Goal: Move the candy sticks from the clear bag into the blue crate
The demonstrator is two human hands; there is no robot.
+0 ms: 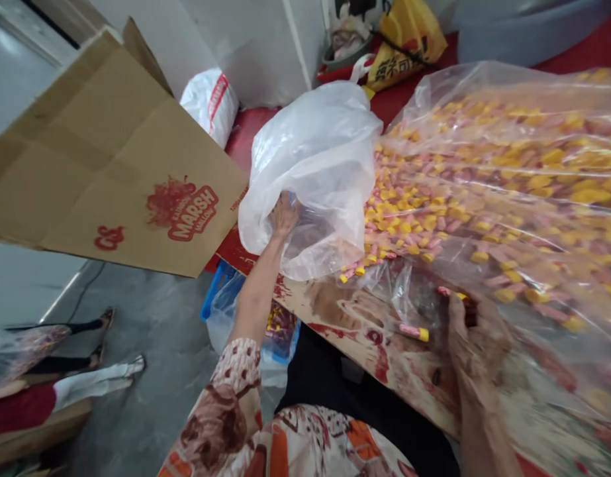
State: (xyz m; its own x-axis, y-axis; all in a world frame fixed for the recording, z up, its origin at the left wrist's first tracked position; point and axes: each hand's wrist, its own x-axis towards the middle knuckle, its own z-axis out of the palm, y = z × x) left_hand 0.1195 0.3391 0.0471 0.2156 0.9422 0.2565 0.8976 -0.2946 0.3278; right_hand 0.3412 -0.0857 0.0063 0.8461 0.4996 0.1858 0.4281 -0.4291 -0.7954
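The person's left hand (285, 215) reaches inside a white plastic bag (315, 126); whether its grip is closed cannot be told. The right grip appears pinched on a pink tube (447, 291), above the worktop (335, 305) near a loose yellow-capped piece (413, 332) and the spread heap (414, 212). Moving the left hand out would call for clearing the bag's mouth.

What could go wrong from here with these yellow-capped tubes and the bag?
The single pink tube with a yellow cap could roll off the stained tan board. The whitish translucent plastic bag might sag onto the left hand inside it. Loose tubes beside its mouth could scatter.
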